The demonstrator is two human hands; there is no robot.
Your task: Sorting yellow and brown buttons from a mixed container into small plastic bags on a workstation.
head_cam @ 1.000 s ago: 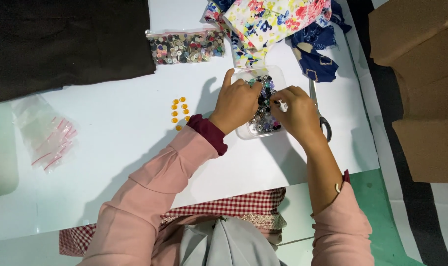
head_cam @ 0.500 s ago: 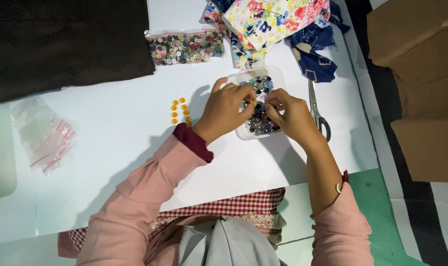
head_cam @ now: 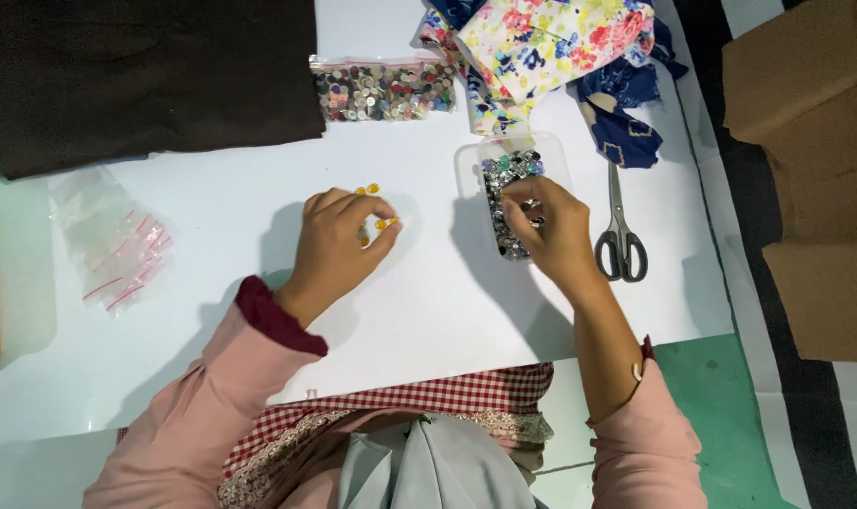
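From the head camera, my left hand (head_cam: 339, 240) lay curled on the white sheet (head_cam: 428, 311) near its middle, fingertips pinched together on a small yellow bead (head_cam: 383, 224), with a few more yellow beads (head_cam: 366, 189) just beyond my knuckles. My right hand (head_cam: 546, 226) rested over the clear tray (head_cam: 471, 165) of mixed buttons (head_cam: 506, 172) toward the sheet's far right side, fingers bunched down among them; whether they gripped a button, I could not tell. The scissors (head_cam: 621, 236) lay just right of that hand, blades pointing to the far edge. A bag of buttons (head_cam: 383, 91) sat at the far edge beside the dark cloth (head_cam: 146, 80), floral fabric (head_cam: 551, 47) spilled over the far right corner, and empty zip bags (head_cam: 108, 236) lay near the left edge.

To do this well, I judged, I should pinch lightly with the fingertips, keep the yellow pieces in one tight group away from the tray, and steady the tray so it would not slide.

My right palm hid much of the tray, my left fingers covered some beads, and the coloured thing at the left edge was cut off
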